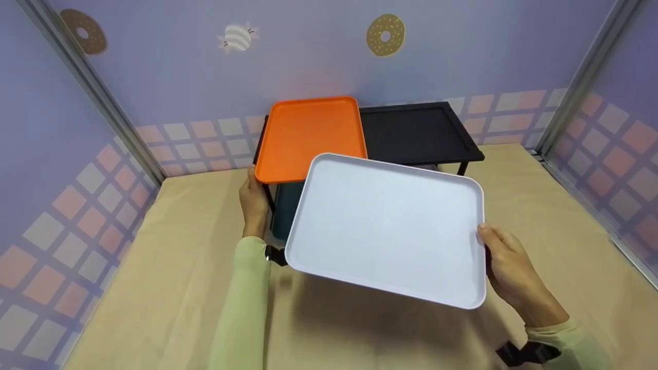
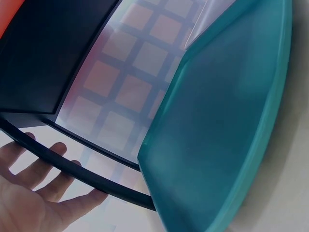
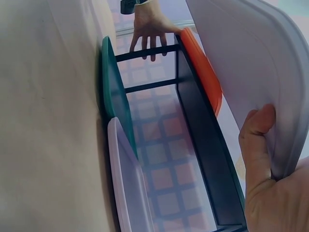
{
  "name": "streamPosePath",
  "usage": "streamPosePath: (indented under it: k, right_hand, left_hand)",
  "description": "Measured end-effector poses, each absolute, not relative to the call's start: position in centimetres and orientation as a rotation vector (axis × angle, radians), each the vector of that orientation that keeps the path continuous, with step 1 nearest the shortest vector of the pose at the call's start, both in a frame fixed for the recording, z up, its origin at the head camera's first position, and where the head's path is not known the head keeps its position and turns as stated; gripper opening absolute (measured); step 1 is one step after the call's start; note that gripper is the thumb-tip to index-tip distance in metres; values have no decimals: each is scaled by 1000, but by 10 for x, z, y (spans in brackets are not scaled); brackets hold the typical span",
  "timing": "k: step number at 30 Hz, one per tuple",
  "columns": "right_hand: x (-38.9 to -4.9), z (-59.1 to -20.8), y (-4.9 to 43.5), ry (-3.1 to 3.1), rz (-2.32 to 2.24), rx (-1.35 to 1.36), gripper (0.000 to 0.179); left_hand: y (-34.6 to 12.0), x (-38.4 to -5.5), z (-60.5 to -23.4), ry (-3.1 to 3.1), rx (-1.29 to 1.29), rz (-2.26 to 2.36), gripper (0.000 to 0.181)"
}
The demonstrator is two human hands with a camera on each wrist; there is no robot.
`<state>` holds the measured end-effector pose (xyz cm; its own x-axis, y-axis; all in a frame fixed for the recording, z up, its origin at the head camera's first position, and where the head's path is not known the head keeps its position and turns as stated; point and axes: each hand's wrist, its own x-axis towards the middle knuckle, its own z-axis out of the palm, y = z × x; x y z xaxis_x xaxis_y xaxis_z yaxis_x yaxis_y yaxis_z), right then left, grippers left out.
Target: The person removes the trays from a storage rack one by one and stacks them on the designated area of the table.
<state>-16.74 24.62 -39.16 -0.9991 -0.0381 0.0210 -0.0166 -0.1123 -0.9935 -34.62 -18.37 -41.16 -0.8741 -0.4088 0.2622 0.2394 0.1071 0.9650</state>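
Observation:
My right hand grips a white rectangular tray by its right edge, thumb on top. The tray hangs tilted in front of a black two-legged-end rack and hides part of it. An orange tray lies on the left half of the rack's top. With fingers spread, my left hand touches the rack's left leg, just beneath the orange tray's corner. Under the rack top, a teal tray sits low on the left, and a pale tray is beside it.
A cloth-covered table bears the rack. Purple patterned walls close in the back and both sides, with metal posts at the corners. The bare right half of the rack top shows beside the orange tray.

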Motion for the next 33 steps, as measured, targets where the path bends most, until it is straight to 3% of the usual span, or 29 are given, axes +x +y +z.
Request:
streamPosePath:
  k: [12, 23, 33]
  right_hand:
    - [-161, -393, 248, 2091, -2282, -145, 48]
    - [-156, -396, 246, 2095, -2257, -113, 44]
    - [-155, -403, 247, 2059, -2237, -112, 42]
  left_hand:
    - [-184, -345, -411, -1941, 161, -1808, 49]
    - [-185, -346, -412, -1920, 120, -1821, 44]
    - [-185, -344, -412, -1922, 109, -1819, 50]
